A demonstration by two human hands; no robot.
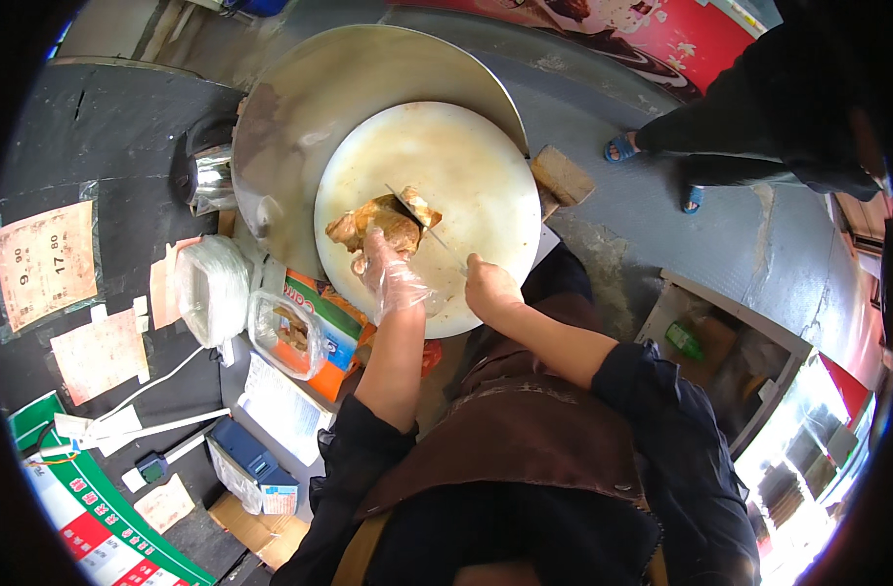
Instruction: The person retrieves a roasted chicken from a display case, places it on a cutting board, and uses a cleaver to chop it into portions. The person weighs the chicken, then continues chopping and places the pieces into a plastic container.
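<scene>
On the round, pale chopping board (437, 146) lies a browned piece of cooked poultry (373, 223). My left hand (393, 273), in a clear plastic glove, is closed on its near side and steadies it. My bare right hand (492, 290) grips a knife (441, 239), whose handle is hidden in my fist. The blade stands edge-down and points up and left, between the larger piece and a smaller chunk (422, 208) at its right. From this angle I cannot tell whether that chunk is fully cut off.
A curved metal guard (290, 117) rises behind the board. At left are stacked clear tubs (212, 293), another plastic tub (319, 354) with brown food, and a blue device (246, 449). Someone in dark trousers and blue sandals (620, 148) stands at far right. An open box (730, 361) holds a green bottle.
</scene>
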